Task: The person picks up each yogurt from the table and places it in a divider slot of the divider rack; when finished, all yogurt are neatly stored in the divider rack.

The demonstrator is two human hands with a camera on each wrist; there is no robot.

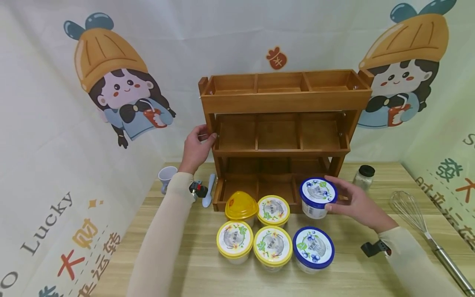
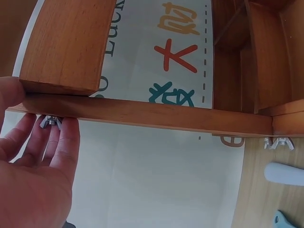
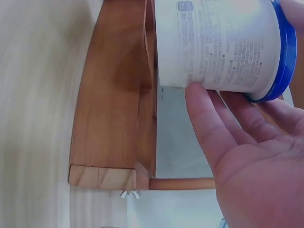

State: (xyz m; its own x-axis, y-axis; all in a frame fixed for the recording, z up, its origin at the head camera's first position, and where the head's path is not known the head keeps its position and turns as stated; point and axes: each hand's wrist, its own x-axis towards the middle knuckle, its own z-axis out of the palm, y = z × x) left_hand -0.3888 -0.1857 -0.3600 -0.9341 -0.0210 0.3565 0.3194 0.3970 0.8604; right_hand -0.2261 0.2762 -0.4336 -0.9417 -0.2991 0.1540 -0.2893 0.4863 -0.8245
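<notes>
A brown three-tier wooden rack (image 1: 285, 103) with divided trays stands against the backdrop. My left hand (image 1: 198, 146) grips its left side post, the thumb on one face and the fingers beside a wing nut (image 2: 51, 122) in the left wrist view. My right hand (image 1: 358, 204) holds a white tub with a blue lid (image 1: 318, 194) by its side, in front of the bottom tray's right compartment. Below it on the table is another blue-lidded tub (image 1: 313, 249). Three tubs with yellow lids, one nearest the middle (image 1: 272, 247), and a yellow domed rounded-triangle lid (image 1: 241, 205) are to the left.
At the left lie a pale cup (image 1: 167, 175) and a light-blue spoon (image 1: 209, 192). A dark-capped glass jar (image 1: 364, 177) stands right of the rack, and a wire whisk (image 1: 426, 233) lies along the table's right side. A printed cloth (image 1: 230, 37) hangs behind.
</notes>
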